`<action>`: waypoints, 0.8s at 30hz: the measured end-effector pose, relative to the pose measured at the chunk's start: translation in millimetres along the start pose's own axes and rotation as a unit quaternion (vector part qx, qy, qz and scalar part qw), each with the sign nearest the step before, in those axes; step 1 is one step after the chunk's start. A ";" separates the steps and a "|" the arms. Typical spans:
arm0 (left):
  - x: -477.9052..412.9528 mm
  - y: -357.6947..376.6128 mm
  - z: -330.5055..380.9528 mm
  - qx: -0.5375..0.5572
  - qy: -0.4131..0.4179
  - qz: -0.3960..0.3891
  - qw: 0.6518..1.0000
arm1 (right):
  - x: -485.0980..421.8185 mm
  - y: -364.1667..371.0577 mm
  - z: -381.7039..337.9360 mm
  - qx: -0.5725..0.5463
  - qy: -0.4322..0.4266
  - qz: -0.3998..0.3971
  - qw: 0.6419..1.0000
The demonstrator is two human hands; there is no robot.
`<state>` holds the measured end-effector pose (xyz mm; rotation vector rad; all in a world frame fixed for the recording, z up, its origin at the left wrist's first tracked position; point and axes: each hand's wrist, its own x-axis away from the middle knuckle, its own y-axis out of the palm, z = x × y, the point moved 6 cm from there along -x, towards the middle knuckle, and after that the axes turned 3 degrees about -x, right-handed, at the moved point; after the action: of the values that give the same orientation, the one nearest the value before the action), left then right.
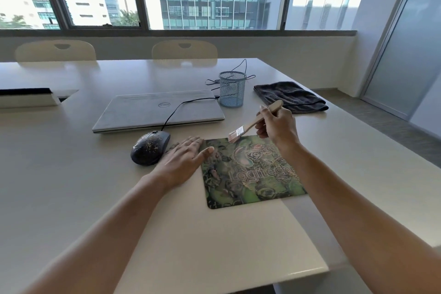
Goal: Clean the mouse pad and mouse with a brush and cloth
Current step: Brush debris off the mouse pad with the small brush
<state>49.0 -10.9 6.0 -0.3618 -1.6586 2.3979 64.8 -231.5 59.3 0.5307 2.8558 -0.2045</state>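
step: brushing pad | my right hand (276,124) grips brush (248,126), bristles at mouse pad (250,179) far edge | my left hand (188,155) flat, fingers straight, steadying its left edge | left to do: mouse (149,148) speckled, cloth (290,95) untouched

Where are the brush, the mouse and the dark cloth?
brush (249,126): head view, on its wooden handle just above the bristles.
mouse (150,148): head view, on its speckled top.
dark cloth (290,96): head view, on its folded middle.

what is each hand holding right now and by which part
The right hand grips the brush by the middle of its wooden handle, bristles at the far edge of the mouse pad. The left hand holds nothing; it rests flat.
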 end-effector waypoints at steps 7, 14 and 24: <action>-2.6 1.4 -2.1 0.013 -0.004 0.012 1.000 | 2.9 13.1 -6.4 0.077 -0.041 -0.031 0.996; 0.4 0.3 -0.3 -0.005 -0.011 0.012 1.000 | -14.8 -20.2 -12.9 0.214 -0.061 -0.009 0.975; 1.3 -3.0 1.0 0.004 -0.011 0.029 1.000 | -14.4 21.0 -15.9 0.121 -0.062 -0.109 0.985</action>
<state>47.5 -10.3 9.0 -0.3876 -1.6706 2.4575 82.5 -214.1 76.3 0.2367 2.7779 -0.6069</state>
